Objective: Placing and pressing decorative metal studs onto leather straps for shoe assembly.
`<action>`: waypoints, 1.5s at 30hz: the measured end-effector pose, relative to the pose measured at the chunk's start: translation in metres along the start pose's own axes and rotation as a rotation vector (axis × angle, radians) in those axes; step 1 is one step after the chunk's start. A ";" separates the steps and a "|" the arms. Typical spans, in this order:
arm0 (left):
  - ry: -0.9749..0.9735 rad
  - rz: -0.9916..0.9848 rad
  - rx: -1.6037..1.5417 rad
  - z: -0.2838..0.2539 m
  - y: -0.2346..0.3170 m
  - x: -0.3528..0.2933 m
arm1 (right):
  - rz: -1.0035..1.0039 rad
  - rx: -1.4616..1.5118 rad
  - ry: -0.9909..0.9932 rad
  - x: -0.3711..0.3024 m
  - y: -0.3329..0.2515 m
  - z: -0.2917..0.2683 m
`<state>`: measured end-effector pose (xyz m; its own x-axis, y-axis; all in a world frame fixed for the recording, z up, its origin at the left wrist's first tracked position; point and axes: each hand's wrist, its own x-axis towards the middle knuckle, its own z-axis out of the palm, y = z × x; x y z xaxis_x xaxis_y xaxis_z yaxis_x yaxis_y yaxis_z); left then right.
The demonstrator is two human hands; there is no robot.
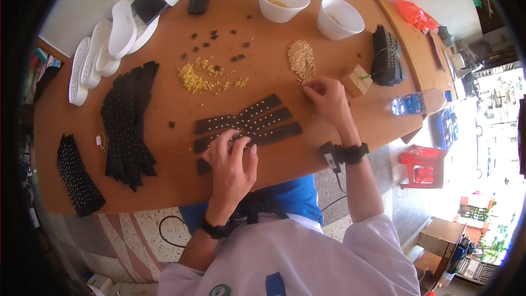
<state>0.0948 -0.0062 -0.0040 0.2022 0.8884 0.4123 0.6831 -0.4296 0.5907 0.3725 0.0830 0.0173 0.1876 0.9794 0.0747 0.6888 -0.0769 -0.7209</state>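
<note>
A black strap piece dotted with small pale studs lies in the middle of the table, its ends split into several bands. My left hand rests over its near left part, fingers bent and apart, fingertips on the strap. At the near end of a pile of tiny pale-gold pieces, my right hand has thumb and forefinger pinched together; anything between them is too small to make out. Left of that pile lie scattered bright yellow-gold bits and several small black squares.
Stacks of black studded straps lie at left, far left and right. White soles line the back left. Two white bowls stand at the back. A wooden block and water bottle sit at right.
</note>
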 end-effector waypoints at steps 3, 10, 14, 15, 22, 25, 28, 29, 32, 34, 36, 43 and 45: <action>0.006 0.004 0.005 0.001 -0.001 0.000 | 0.001 -0.016 -0.048 0.002 0.001 -0.003; 0.014 0.006 -0.004 -0.001 0.001 0.001 | -0.047 -0.014 -0.031 -0.001 -0.004 -0.003; 0.016 0.002 -0.010 -0.001 0.000 0.000 | -0.057 0.038 -0.017 -0.031 -0.023 -0.001; 0.015 0.001 -0.012 -0.001 0.000 0.001 | -0.061 0.060 -0.070 -0.041 -0.029 0.000; 0.012 0.006 0.009 0.001 -0.001 0.001 | -0.221 0.084 -0.248 -0.074 -0.046 0.012; 0.013 0.002 0.005 0.001 -0.001 0.001 | -0.278 0.059 -0.250 -0.075 -0.044 0.017; 0.013 -0.001 0.004 0.000 0.000 0.001 | -0.321 0.018 -0.251 -0.075 -0.042 0.020; 0.013 -0.001 0.001 0.000 0.000 0.001 | -0.323 0.007 -0.254 -0.075 -0.042 0.021; 0.016 0.001 -0.005 0.000 0.000 0.002 | -0.317 -0.012 -0.266 -0.075 -0.041 0.021; 0.014 0.000 -0.007 0.000 0.000 0.001 | -0.314 -0.021 -0.270 -0.076 -0.040 0.021; 0.012 -0.003 -0.006 0.000 -0.001 0.001 | -0.325 -0.030 -0.268 -0.075 -0.040 0.021; 0.011 -0.011 0.004 0.000 -0.001 0.002 | -0.195 0.114 -0.219 -0.075 -0.046 0.012; 0.026 -0.005 0.008 -0.001 0.000 0.002 | -0.133 0.152 -0.148 -0.072 -0.041 0.000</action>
<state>0.0946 -0.0041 -0.0023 0.1804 0.8861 0.4270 0.6900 -0.4234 0.5871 0.3307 0.0153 0.0415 -0.0094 0.9966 0.0823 0.5850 0.0722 -0.8078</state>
